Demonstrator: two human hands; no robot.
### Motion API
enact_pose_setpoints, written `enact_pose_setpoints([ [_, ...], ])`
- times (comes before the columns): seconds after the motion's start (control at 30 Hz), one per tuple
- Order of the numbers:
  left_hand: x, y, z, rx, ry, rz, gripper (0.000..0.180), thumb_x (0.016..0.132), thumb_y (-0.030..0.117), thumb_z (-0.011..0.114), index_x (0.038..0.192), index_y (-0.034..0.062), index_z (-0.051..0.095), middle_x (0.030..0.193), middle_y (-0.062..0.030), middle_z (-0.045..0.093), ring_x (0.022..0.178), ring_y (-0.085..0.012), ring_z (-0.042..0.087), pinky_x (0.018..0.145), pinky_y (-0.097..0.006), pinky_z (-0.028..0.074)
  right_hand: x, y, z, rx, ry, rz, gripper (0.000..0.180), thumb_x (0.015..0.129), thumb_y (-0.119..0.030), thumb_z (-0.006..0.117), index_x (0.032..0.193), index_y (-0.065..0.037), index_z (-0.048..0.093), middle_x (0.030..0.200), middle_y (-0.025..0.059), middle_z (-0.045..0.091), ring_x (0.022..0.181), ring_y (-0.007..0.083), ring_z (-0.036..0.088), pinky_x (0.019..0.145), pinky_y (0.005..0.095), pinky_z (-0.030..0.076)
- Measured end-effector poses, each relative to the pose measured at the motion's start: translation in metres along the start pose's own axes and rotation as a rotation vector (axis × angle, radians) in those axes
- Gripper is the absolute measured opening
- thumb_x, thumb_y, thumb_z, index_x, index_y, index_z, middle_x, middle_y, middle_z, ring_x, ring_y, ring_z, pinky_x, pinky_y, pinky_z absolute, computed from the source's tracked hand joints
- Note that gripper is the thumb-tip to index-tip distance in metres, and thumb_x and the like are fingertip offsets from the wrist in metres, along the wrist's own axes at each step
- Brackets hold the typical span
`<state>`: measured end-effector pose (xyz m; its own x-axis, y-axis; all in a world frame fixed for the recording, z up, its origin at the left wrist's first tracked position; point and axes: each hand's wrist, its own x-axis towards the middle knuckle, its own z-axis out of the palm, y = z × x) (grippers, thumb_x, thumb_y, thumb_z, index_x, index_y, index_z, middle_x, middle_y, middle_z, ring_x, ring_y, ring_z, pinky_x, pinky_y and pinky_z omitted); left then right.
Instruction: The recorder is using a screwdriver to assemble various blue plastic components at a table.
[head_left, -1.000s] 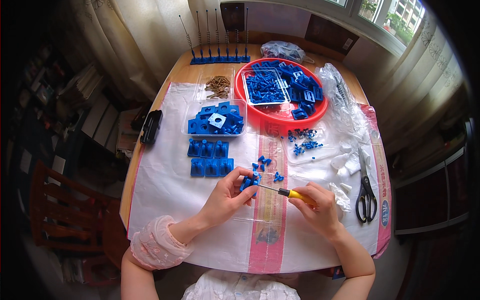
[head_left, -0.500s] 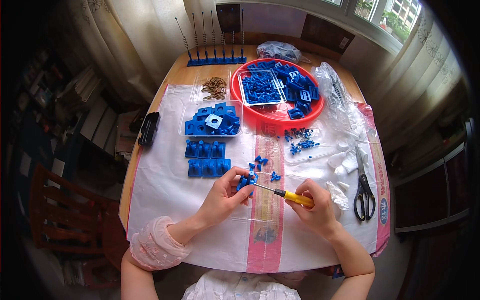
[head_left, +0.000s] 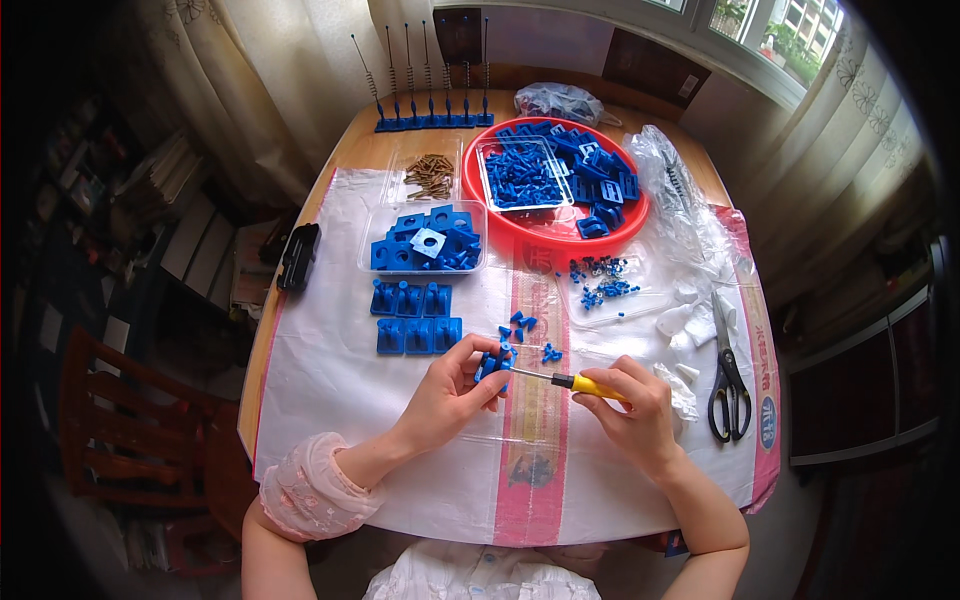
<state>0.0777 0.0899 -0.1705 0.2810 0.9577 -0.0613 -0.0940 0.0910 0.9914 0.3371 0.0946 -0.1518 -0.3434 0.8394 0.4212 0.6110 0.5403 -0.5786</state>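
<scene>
Hands meet near the front edge of the table, just above its middle. The left hand has its fingers clamped on a small blue part, held up off the white sheet. The right hand is closed round the yellow handle of a screwdriver, whose thin shaft runs left to touch the part.

Loose blue bits lie just beyond the part, and a block of finished blue pieces sits toward the left. Behind that stands a clear tray of blue plates, with a smaller tray of brown screws farther back. A red bowl of blue parts fills the far middle. Scissors lie by the right edge, a black case on the left edge, and a rack of springs along the far edge.
</scene>
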Motion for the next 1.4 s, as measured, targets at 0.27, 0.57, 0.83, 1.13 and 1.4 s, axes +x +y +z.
enact_pose_setpoints([
  [0.27, 0.0, 0.0, 0.0, -0.028, 0.002, 0.003, 0.024, 0.096, 0.008, 0.063, 0.118, 0.0063, 0.054, 0.099, -0.0048, 0.064, 0.079, -0.0073, 0.064, 0.067, -0.02, 0.054, 0.0, -0.002, 0.001, 0.072, -0.052, 0.052, 0.029, 0.078, -0.012, 0.08, 0.104, -0.007, 0.069, 0.079, 0.0074, 0.061, 0.066, 0.0227, 0.064, 0.056, 0.0344, 0.048],
  [0.57, 0.0, 0.001, 0.0, -0.04, 0.039, -0.002, 0.025, 0.096, 0.011, 0.064, 0.118, 0.0064, 0.053, 0.093, -0.0047, 0.064, 0.077, -0.0072, 0.064, 0.064, -0.02, 0.053, 0.002, -0.001, 0.0, 0.149, -0.034, -0.01, 0.026, 0.076, 0.0, 0.079, 0.09, -0.002, 0.057, 0.08, 0.0107, 0.06, 0.067, 0.0257, 0.065, 0.057, 0.035, 0.05],
  [0.83, -0.001, 0.0, -0.002, -0.025, 0.039, -0.012, 0.025, 0.097, 0.011, 0.063, 0.119, 0.0069, 0.053, 0.095, -0.0045, 0.063, 0.078, -0.0072, 0.063, 0.065, -0.02, 0.052, 0.001, -0.002, 0.0, 0.184, -0.057, 0.069, 0.024, 0.077, -0.004, 0.08, 0.094, 0.001, 0.064, 0.083, 0.0127, 0.066, 0.07, 0.0247, 0.068, 0.059, 0.0314, 0.052],
  [1.13, -0.003, 0.007, 0.001, 0.044, 0.033, 0.01, 0.032, 0.093, 0.006, 0.066, 0.121, 0.0077, 0.051, 0.101, -0.0048, 0.064, 0.084, -0.0072, 0.063, 0.069, -0.02, 0.05, -0.002, 0.0, 0.004, 0.35, -0.115, 0.203, 0.023, 0.081, -0.006, 0.079, 0.098, 0.0, 0.065, 0.084, 0.0109, 0.069, 0.071, 0.0175, 0.068, 0.062, 0.0288, 0.052],
  [1.4, -0.001, 0.005, 0.003, 0.062, 0.052, 0.044, 0.035, 0.091, 0.005, 0.068, 0.121, 0.0078, 0.05, 0.104, -0.0048, 0.064, 0.084, -0.0072, 0.063, 0.07, -0.02, 0.051, 0.002, -0.001, -0.002, 0.193, -0.038, 0.082, 0.023, 0.077, -0.004, 0.081, 0.09, -0.001, 0.062, 0.08, 0.0085, 0.065, 0.066, 0.0182, 0.065, 0.055, 0.0295, 0.048],
])
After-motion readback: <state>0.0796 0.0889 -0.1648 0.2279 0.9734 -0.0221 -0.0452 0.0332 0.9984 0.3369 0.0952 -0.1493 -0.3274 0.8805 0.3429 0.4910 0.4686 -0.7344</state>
